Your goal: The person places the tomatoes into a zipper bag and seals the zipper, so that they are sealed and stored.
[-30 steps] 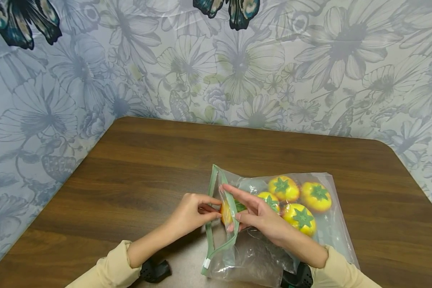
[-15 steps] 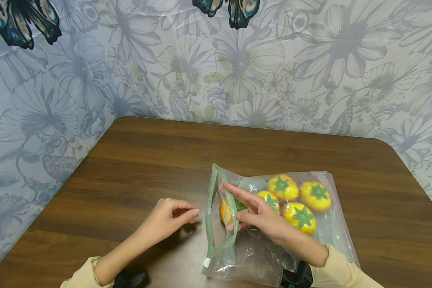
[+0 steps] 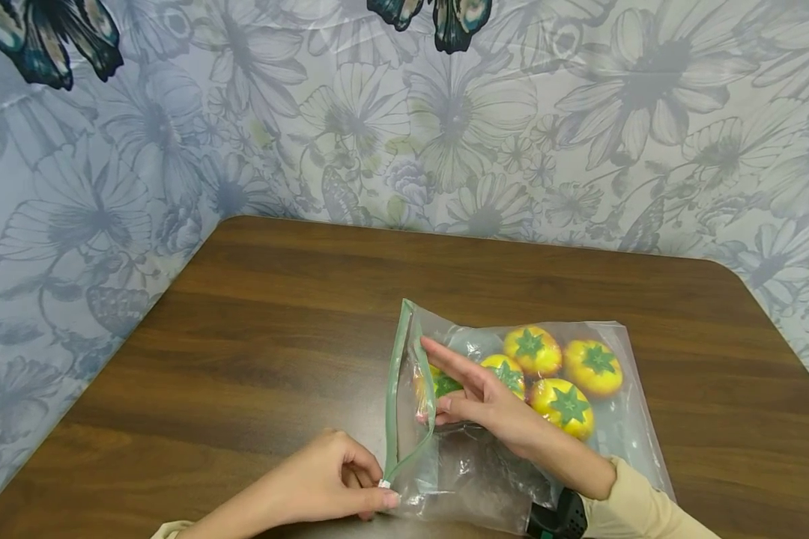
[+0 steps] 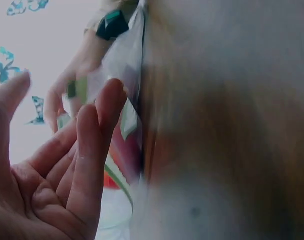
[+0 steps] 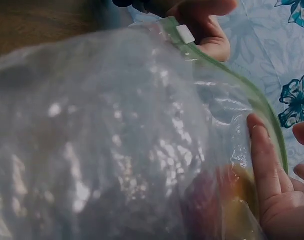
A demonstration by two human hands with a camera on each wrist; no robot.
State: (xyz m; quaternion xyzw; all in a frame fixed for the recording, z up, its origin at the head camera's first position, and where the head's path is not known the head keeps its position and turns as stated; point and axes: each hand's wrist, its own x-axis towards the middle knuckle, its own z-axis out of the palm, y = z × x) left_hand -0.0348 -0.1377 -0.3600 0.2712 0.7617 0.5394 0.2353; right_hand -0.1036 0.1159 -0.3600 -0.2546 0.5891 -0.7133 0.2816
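A clear zip bag (image 3: 472,479) with a green-edged mouth lies on the table, its mouth gaping to the left. Inside are several yellow-orange fruits (image 3: 568,408) with green star-shaped tops, like persimmons. One fruit (image 3: 445,383) sits close to the mouth, partly behind my right hand (image 3: 495,404). That hand holds the upper lip of the bag, thumb and lower fingers at the green edge, index finger stretched along it. My left hand (image 3: 330,479) is at the bag's near corner, by the white slider (image 5: 185,34). In the left wrist view its thumb (image 4: 11,95) stands apart from the fingers.
The brown wooden table (image 3: 297,299) extends behind and left of the bag. Floral cloth (image 3: 404,135) with butterfly figures (image 3: 455,22) hangs beyond the far edge. A black wrist device (image 3: 558,513) on the right arm overlaps the bag's near side.
My left hand let go of the fruit at the mouth, drew back left, then came to the bag's near corner. The right hand stays at the lip, and the mouth has narrowed slightly.
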